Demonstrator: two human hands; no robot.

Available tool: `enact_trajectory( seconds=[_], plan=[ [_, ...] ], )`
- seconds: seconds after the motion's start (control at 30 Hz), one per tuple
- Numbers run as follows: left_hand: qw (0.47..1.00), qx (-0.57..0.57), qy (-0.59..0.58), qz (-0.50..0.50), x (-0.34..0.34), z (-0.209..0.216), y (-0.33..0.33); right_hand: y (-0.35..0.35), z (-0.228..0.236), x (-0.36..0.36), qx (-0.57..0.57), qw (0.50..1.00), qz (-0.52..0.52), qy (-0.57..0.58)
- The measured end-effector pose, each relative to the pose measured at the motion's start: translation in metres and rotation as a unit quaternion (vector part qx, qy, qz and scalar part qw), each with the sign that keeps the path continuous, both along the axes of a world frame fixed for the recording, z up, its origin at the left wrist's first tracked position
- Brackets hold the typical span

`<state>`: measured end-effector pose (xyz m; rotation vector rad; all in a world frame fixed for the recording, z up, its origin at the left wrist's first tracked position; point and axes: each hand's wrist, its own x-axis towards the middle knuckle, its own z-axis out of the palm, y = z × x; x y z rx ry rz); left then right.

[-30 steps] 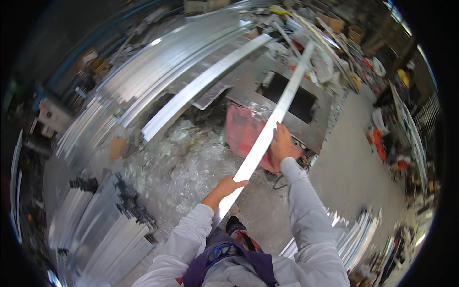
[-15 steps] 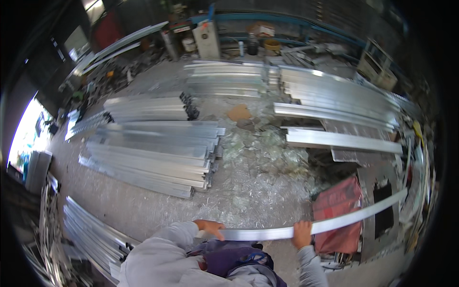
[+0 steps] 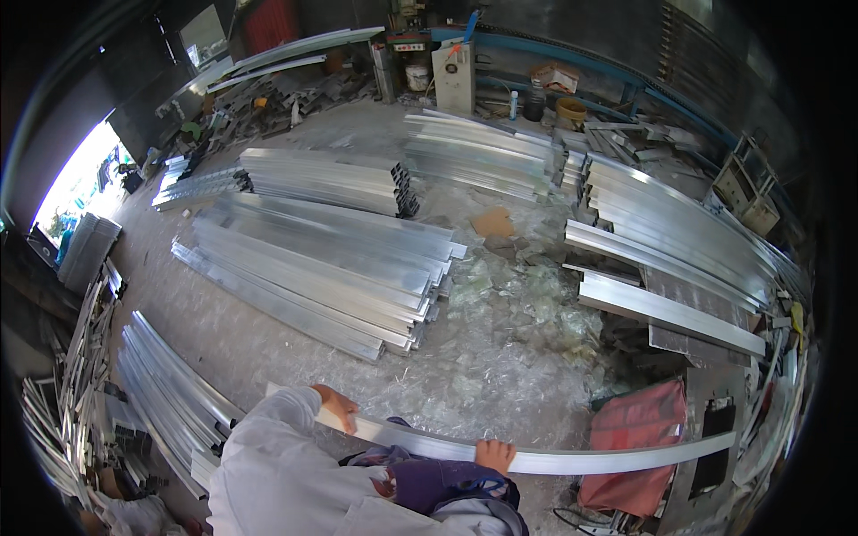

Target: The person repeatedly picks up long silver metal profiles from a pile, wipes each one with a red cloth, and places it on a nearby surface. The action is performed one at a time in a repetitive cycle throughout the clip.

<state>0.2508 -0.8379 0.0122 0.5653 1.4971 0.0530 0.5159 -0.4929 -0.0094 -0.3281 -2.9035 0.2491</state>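
Note:
A long silvery metal profile (image 3: pixel 572 460) runs across the front of my body, bent-looking from the lens. My left hand (image 3: pixel 336 408) is closed on it near its left part, thumb on the upper face. Further right, my right hand (image 3: pixel 495 456) wraps its fingers over the same profile, close to its middle. The right end of the profile lies over a red cloth-like sheet (image 3: pixel 636 415). Beyond my hands, a stack of metal profiles (image 3: pixel 322 277) rests on the floor. My sleeve hides a short stretch of the profile's left side.
More profiles (image 3: pixel 165 384) lie at the left, beside thin scrap strips (image 3: pixel 58 429). Other stacks of profiles (image 3: pixel 483 156) and a single thick profile (image 3: pixel 666 313) lie farther off. Crumpled clear plastic film (image 3: pixel 509 330) covers the middle floor. A blue-framed bench (image 3: pixel 572 62) stands at the back.
Both hands have shifted left with the profile, and its right end now sits lower in view. My view has turned, so the surroundings appear moved right and tilted.

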Motion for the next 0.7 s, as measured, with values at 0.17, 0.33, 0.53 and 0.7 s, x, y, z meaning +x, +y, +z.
enact_trajectory(
  seconds=[0.17,0.33,0.53,0.7],
  plan=[
    [0.990,0.122,0.049,-0.042,0.045,-0.004,0.189,0.146,0.023,0.057,0.011,0.989,-0.149,-0.008],
    [0.955,0.256,0.106,-0.102,0.146,-0.057,0.413,0.243,0.077,0.114,0.016,0.921,-0.373,0.112],
    [0.921,0.364,0.104,-0.090,0.256,-0.041,0.676,0.216,0.045,0.219,-0.081,0.859,-0.495,0.097],
    [0.934,0.358,0.002,-0.013,0.323,0.027,0.754,0.117,-0.011,0.277,-0.199,0.798,-0.568,0.027]
  ],
)
